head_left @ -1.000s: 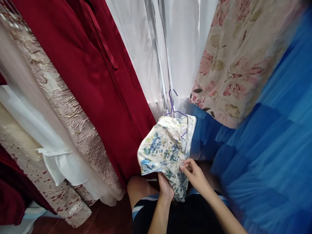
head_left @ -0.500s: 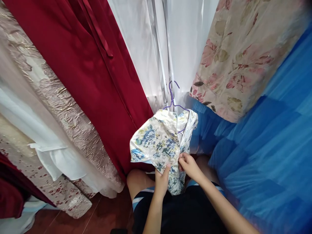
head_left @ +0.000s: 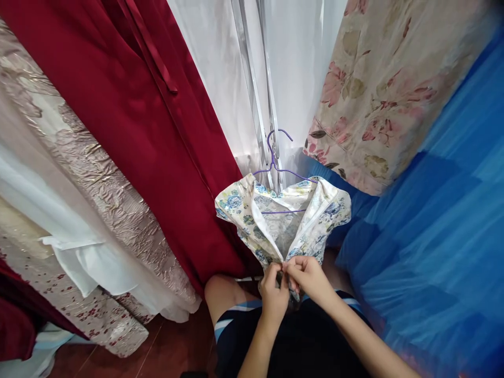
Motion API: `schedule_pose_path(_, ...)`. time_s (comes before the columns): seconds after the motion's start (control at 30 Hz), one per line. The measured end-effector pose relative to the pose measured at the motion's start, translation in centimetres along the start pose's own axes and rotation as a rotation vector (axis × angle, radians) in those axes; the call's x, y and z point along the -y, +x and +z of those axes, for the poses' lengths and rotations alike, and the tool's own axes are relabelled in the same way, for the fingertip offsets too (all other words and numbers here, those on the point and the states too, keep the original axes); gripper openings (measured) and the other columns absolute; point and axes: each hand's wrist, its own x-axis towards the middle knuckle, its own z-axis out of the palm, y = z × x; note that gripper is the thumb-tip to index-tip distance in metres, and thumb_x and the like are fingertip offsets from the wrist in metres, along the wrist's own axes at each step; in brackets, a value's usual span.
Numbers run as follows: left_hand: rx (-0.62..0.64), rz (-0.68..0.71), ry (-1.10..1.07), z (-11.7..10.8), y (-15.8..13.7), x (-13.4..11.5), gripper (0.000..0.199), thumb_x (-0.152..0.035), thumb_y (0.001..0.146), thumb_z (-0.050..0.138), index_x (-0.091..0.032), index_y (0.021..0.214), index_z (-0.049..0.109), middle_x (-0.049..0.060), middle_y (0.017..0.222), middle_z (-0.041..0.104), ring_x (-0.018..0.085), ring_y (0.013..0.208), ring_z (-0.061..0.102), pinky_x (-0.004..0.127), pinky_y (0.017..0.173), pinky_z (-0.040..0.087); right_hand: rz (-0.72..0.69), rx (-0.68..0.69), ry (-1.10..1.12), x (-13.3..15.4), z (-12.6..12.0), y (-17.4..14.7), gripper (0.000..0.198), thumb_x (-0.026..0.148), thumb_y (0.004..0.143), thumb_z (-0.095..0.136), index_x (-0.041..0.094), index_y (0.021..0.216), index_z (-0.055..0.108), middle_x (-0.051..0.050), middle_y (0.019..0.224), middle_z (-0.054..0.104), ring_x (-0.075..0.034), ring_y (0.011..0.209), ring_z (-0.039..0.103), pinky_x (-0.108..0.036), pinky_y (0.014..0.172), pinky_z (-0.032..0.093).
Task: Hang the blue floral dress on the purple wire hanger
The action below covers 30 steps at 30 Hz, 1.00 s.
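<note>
A cream short-sleeved blouse point(head_left: 315, 220) with blue and green flowers hangs on a purple hanger point(head_left: 272, 167) in front of me. Its opening spreads in a V with white inner edges, and the grey inside shows. At the bottom of the V, my left hand point(head_left: 274, 289) pinches the left edge of the cloth. Right beside it, my right hand point(head_left: 309, 278) has thumb and fingertips closed on the other edge. The two hands touch or nearly touch. Below them, the blouse's lower part is mostly hidden by my hands; any fastener there is too small to make out.
Long garments hang all around: a dark red one point(head_left: 157, 136), white cloth point(head_left: 212, 68) with shiny grey ribbons point(head_left: 252, 94), a pink-flowered beige one point(head_left: 366, 105), and blue tulle point(head_left: 444, 236). Pale textured dresses point(head_left: 102, 178) reach near the red-brown tiled floor point(head_left: 173, 346).
The blouse has turned from side-on to facing me, and its V opening now shows wide. My left hand has moved up and right to meet my right hand at the V's bottom.
</note>
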Motion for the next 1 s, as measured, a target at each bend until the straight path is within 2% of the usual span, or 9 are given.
schedule_pose_path(0.13, 0.216, 0.142, 0.268, -1.6, 0.6, -1.5, 0.017, -0.015, 0.093, 0.042, -0.021, 0.085, 0.055, 0.006, 0.087, 0.060, 0.021, 0.083, 0.059, 0.031, 0.075, 0.044, -0.044, -0.088, 0.106, 4.2, -0.7, 1.8, 0.033, 0.045, 0.080, 0.067, 0.017, 0.065, 0.062, 0.003, 0.045, 0.058, -0.007, 0.032, 0.039, -0.020, 0.036, 0.026)
schedule_pose_path(0.33, 0.540, 0.286, 0.697, -3.3, 1.1, -5.1, 0.026, -0.004, 0.079, 0.047, -0.019, 0.096, 0.059, 0.009, 0.095, 0.065, 0.026, 0.085, 0.061, 0.036, 0.075, 0.043, -0.347, -0.124, 0.198, 14.5, -0.3, 7.2, 0.028, 0.038, 0.077, 0.071, 0.013, 0.065, 0.067, 0.002, 0.047, 0.058, -0.005, 0.033, 0.039, -0.019, 0.034, 0.028)
schedule_pose_path(0.47, 0.645, 0.296, 0.667, -3.5, 2.5, -6.0, 0.024, -0.006, 0.081, 0.050, -0.019, 0.096, 0.063, 0.009, 0.092, 0.067, 0.026, 0.081, 0.063, 0.035, 0.074, 0.044, -0.377, -0.074, 0.117, 17.1, 0.7, 8.2, 0.027, 0.036, 0.080, 0.067, 0.013, 0.068, 0.066, 0.000, 0.050, 0.063, -0.005, 0.033, 0.043, -0.018, 0.034, 0.030)
schedule_pose_path(0.53, 0.562, 0.279, 0.466, -4.2, 4.4, -6.6, 0.015, -0.015, 0.090, 0.051, -0.021, 0.092, 0.064, 0.007, 0.088, 0.068, 0.023, 0.079, 0.064, 0.031, 0.072, 0.045, -0.397, -0.075, 0.073, 16.8, 0.8, 7.6, 0.025, 0.036, 0.082, 0.064, 0.014, 0.071, 0.065, 0.001, 0.050, 0.063, -0.006, 0.034, 0.045, -0.017, 0.034, 0.031)
schedule_pose_path(0.67, -0.008, 0.319, 0.087, -6.9, 10.6, -9.6, 0.027, -0.028, 0.098, 0.051, -0.022, 0.122, 0.061, 0.004, 0.088, 0.068, 0.018, 0.075, 0.063, 0.028, 0.075, 0.047, -0.441, -0.103, 0.033, 15.9, 0.3, 6.2, 0.017, 0.030, 0.084, 0.057, 0.016, 0.074, 0.062, 0.004, 0.046, 0.059, -0.007, 0.035, 0.045, -0.018, 0.038, 0.033)
schedule_pose_path(0.7, -0.070, 0.347, 0.086, -7.5, 12.3, -10.6, 0.034, -0.029, 0.099, 0.050, -0.022, 0.132, 0.057, 0.003, 0.086, 0.067, 0.016, 0.072, 0.061, 0.027, 0.073, 0.046, -0.454, -0.098, 0.022, 15.8, 0.2, 6.0, 0.016, 0.028, 0.084, 0.056, 0.017, 0.074, 0.062, 0.004, 0.046, 0.058, -0.007, 0.036, 0.045, -0.018, 0.039, 0.034)
schedule_pose_path(0.77, -0.007, 0.412, 0.154, -8.2, 15.3, -12.4, 0.031, -0.031, 0.100, 0.050, -0.023, 0.128, 0.060, 0.001, 0.083, 0.066, 0.014, 0.067, 0.058, 0.025, 0.069, 0.043, -0.481, -0.097, -0.007, 16.0, 0.1, 5.9, 0.015, 0.026, 0.084, 0.056, 0.017, 0.073, 0.060, 0.004, 0.047, 0.057, -0.007, 0.038, 0.046, -0.018, 0.041, 0.036)
schedule_pose_path(0.87, 0.073, 0.518, 0.260, -8.1, 18.2, -14.2, 0.022, -0.031, 0.100, 0.050, -0.019, 0.096, 0.069, 0.000, 0.075, 0.064, 0.013, 0.065, 0.056, 0.023, 0.065, 0.040, -0.525, -0.131, -0.057, 15.7, 0.0, 6.6, 0.015, 0.025, 0.083, 0.056, 0.019, 0.069, 0.055, 0.005, 0.047, 0.055, -0.007, 0.041, 0.045, -0.019, 0.044, 0.035)
schedule_pose_path(1.0, -0.154, 0.528, 0.175, -8.8, 19.7, -15.1, 0.024, -0.030, 0.099, 0.051, -0.017, 0.087, 0.066, -0.002, 0.066, 0.059, 0.011, 0.059, 0.054, 0.021, 0.059, 0.039, -0.509, -0.181, -0.164, 13.1, -0.3, 7.8, 0.017, 0.023, 0.078, 0.055, 0.020, 0.063, 0.050, 0.006, 0.046, 0.050, -0.008, 0.042, 0.042, -0.020, 0.044, 0.029)
